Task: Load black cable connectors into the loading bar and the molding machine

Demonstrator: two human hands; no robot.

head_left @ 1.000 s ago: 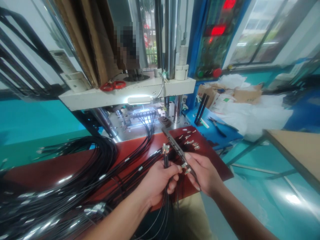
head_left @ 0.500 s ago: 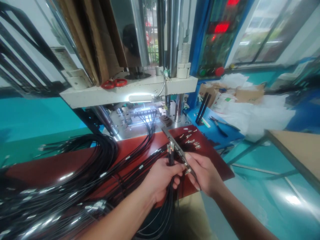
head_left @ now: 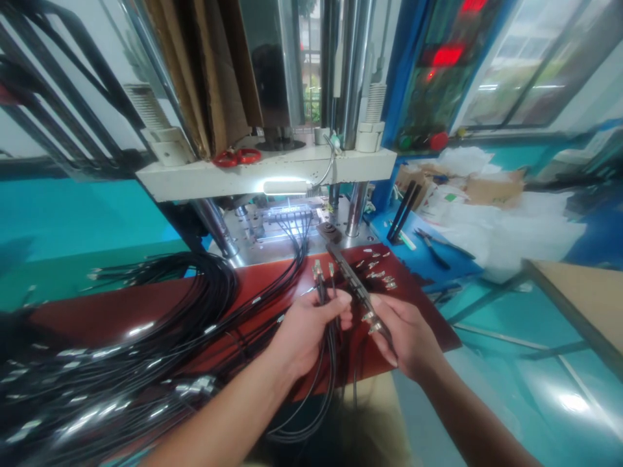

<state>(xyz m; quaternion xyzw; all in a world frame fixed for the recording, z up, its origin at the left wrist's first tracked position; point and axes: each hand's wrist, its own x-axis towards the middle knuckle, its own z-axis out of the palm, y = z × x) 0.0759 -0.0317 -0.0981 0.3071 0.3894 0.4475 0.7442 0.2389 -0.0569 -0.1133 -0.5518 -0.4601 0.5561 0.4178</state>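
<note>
Over red surface by press and white bags, clasps cables in left grip, bar in right grip.

We look through one head-worn camera, facing forward and down, with the left hand and right hand close before us. Beyond the red-brown tabletop we face the press, the upper-right window lying farther off.
</note>
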